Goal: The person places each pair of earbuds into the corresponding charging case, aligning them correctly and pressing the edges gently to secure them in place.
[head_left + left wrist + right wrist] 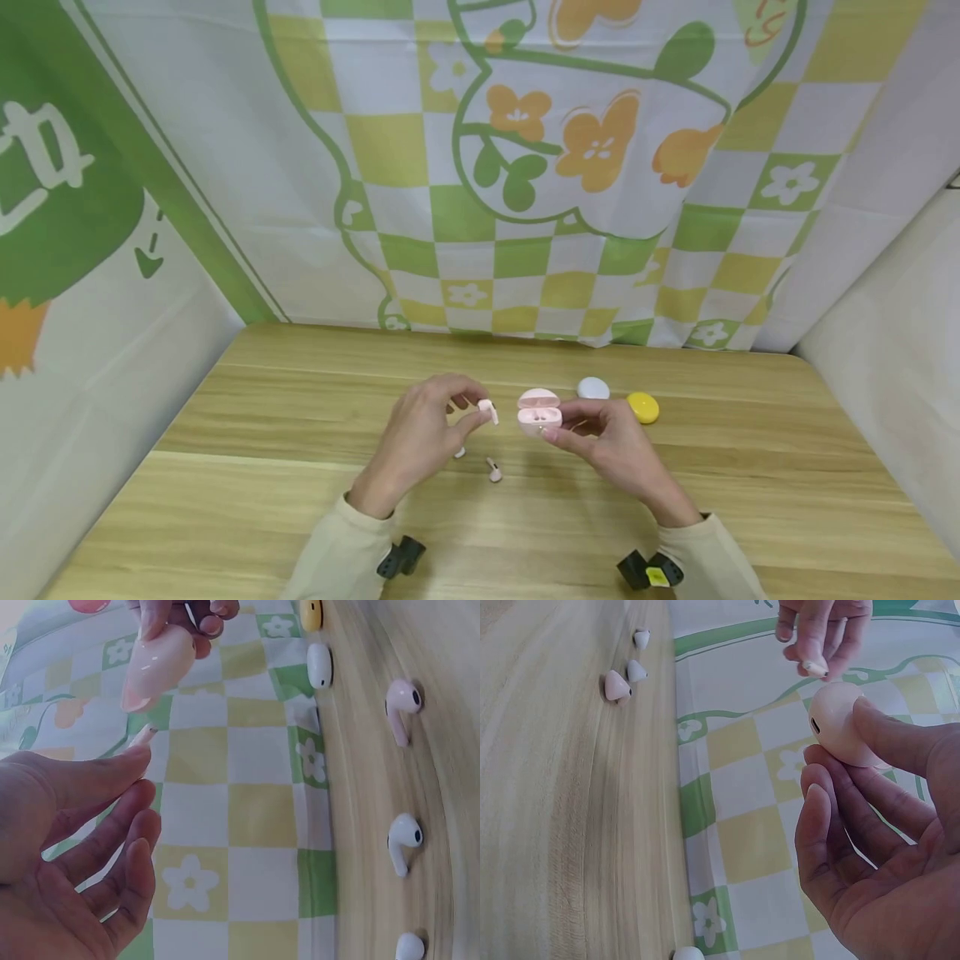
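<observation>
Nearest to us in the head view are our two cream sleeves, each with a dark wrist-camera mount, and above them both hands raised over the wooden counter [300,500]. Our right hand [611,446] curls its fingers and thumb round a pink earbud case [538,412], lid swung open. Our left hand [420,437] pinches a pale pink earbud [488,410] between thumb and forefinger, just beside the case and not touching it.

The head view looks down into the case: we see two small dark recesses, and neither seems to hold an earbud, though they are too small to be sure. The right wrist view shows what the head view hides: the rounded underside of the case [847,724] with a small dark port, our thumb lying over it and fingertips beneath. The left wrist view shows the case [159,664] from the side, with the earbud's stem tip [142,736] poking out past our forefinger while our other fingers stay loosely spread.

Below the case, on the counter, the head view shows a pink earbud [494,472] and a white earbud [460,452] half hidden by our left hand. The left wrist view shows more: one pink earbud [403,707] and two white ones [404,840] [409,947]. Behind the case lie a closed white case [593,388] and a closed yellow case [643,407].
</observation>
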{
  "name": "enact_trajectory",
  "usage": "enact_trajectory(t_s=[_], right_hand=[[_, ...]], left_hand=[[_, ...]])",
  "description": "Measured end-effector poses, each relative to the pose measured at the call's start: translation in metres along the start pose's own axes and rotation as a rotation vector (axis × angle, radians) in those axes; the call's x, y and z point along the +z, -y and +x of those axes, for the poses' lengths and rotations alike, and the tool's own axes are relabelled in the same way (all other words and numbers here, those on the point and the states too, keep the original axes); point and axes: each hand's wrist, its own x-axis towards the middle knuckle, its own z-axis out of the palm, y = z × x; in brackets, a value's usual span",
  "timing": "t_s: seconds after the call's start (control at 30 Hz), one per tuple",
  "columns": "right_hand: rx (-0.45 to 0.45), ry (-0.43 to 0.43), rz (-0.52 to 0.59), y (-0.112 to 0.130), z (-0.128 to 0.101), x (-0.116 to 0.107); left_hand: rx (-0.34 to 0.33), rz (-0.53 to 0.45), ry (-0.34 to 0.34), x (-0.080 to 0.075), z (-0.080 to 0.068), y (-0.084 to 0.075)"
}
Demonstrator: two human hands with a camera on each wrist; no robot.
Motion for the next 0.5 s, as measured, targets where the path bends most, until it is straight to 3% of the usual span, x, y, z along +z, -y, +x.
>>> enact_trajectory(t_s=[0.5], right_hand=[[-0.027,-0.002,-0.019,-0.003,0.000,0.005]], left_hand=[[0.083,-0.080,-0.063,0.011,0.000,-0.005]])
